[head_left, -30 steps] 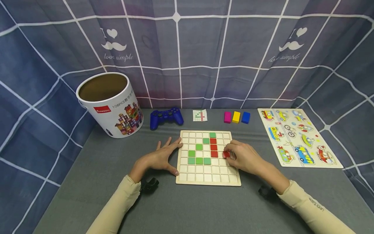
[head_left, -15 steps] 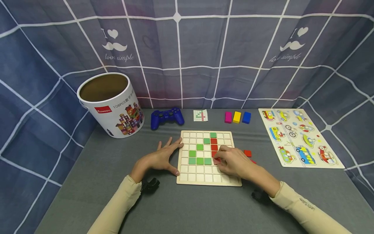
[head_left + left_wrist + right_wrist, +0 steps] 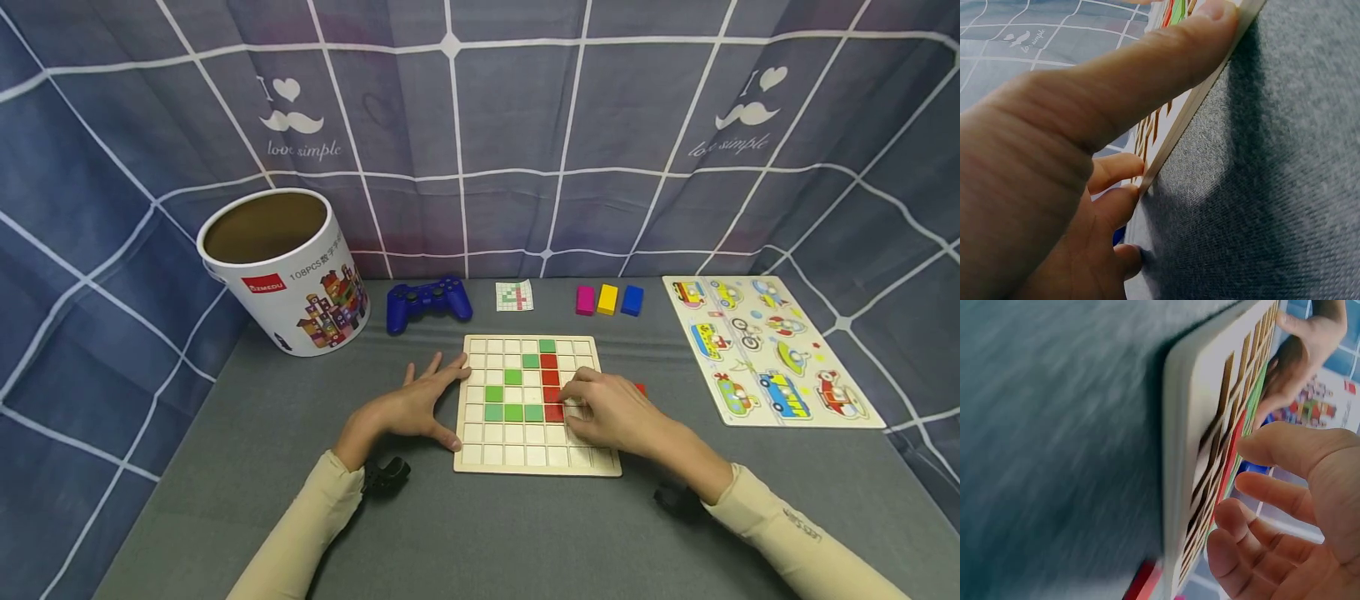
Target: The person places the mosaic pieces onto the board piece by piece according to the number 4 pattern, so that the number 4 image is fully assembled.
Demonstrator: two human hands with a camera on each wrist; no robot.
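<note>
A wooden grid board (image 3: pixel 517 457) lies on the table, with green tiles (image 3: pixel 513 412) and a column of red tiles (image 3: pixel 550 377) in its cells. My left hand (image 3: pixel 411 407) has its fingers spread, thumb and fingertips against the board's left edge. Over the board's right part is my right hand (image 3: pixel 618 408), its fingertips just right of the lowest red tile (image 3: pixel 553 413). The right wrist view shows these fingers (image 3: pixel 1272 447) apart and relaxed, with nothing between them. A loose red tile (image 3: pixel 641 389) peeks out behind the right hand.
Behind the board are a blue game controller (image 3: pixel 427 302), a small pattern card (image 3: pixel 514 296), and pink, yellow and blue blocks (image 3: pixel 607 300). A white bucket (image 3: pixel 300 292) stands back left. At right lies a picture puzzle board (image 3: pixel 772 354).
My right hand carried a red tile leftward into the cell at the bottom of the red column, let it go and drew slightly back right. My left hand stays at the board's edge.
</note>
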